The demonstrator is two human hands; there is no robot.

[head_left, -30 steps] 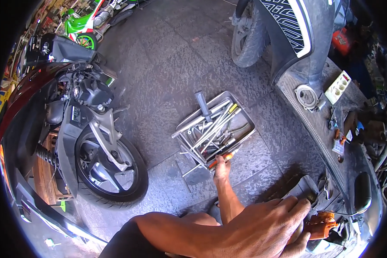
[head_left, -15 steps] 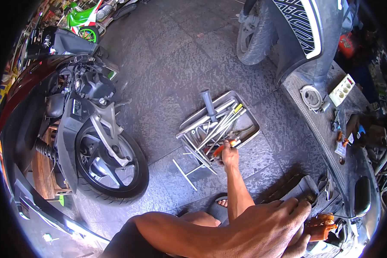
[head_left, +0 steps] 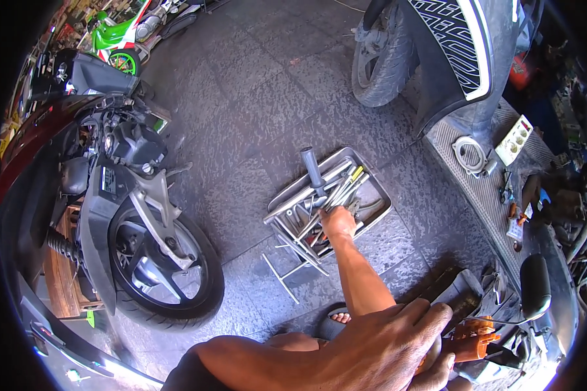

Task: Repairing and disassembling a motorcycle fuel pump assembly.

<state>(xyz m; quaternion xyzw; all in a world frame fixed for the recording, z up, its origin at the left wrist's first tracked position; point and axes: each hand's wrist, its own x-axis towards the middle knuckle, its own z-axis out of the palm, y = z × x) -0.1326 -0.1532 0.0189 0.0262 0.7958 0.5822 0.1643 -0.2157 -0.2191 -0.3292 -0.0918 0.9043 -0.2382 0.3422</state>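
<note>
A metal tray (head_left: 386,207) full of hand tools lies on the floor ahead of me. My right hand (head_left: 338,223) reaches down into it, fingers curled among the tools; what they hold, if anything, is hidden. A black rubber-gripped handle (head_left: 312,166) sticks up just beyond that hand, beside long metal rods with yellow ends (head_left: 357,173). Close to me, my left hand (head_left: 401,335) is bent round, with the thumb below the fingers. Something orange (head_left: 474,339) shows just past its fingertips, and I cannot make out what the hand grips.
A T-shaped metal wrench (head_left: 282,279) lies beside the tray's near left corner. At left stands a motorcycle with its wheel (head_left: 169,274) facing me. On the right, a scooter's footboard (head_left: 460,159) carries a coiled cable (head_left: 468,155) and a white power strip (head_left: 515,141). A mirror (head_left: 535,287) juts out below it.
My right hand has moved slightly farther into the tray, and the orange-handled tool that was at its fingers is now mostly hidden. My left hand has shifted a little left.
</note>
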